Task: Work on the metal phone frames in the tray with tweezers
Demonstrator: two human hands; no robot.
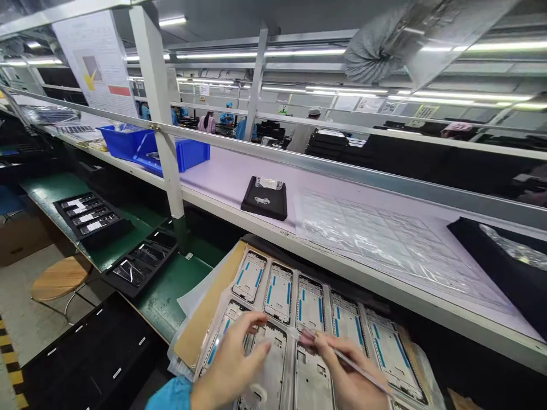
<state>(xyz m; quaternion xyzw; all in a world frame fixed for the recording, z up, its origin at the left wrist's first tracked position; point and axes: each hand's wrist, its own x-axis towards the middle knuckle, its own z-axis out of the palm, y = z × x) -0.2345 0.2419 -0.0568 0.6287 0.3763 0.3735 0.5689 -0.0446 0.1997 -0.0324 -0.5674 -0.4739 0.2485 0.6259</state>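
Note:
In front of me a clear plastic tray (292,336) holds several metal phone middle frames in two rows. The back-row frames, such as this phone frame (310,304), carry blue strips. Over the front row, my left hand (233,359) hovers with thumb and forefinger apart and nothing between them. Below its fingers lies a phone frame (271,364) with no blue strips showing. My right hand (350,370) grips a slim, light rod-like tool (363,373); its exact kind is unclear. The tool's tip is by the top edge of another bare phone frame (314,378).
Beyond the tray runs a raised shelf (226,176) with a black foam block (265,199), clear plastic trays (363,239) and blue bins (192,155). A white post (156,102) stands at left. Black trays (143,262) of phone parts sit on the green bench (171,302). People work far behind.

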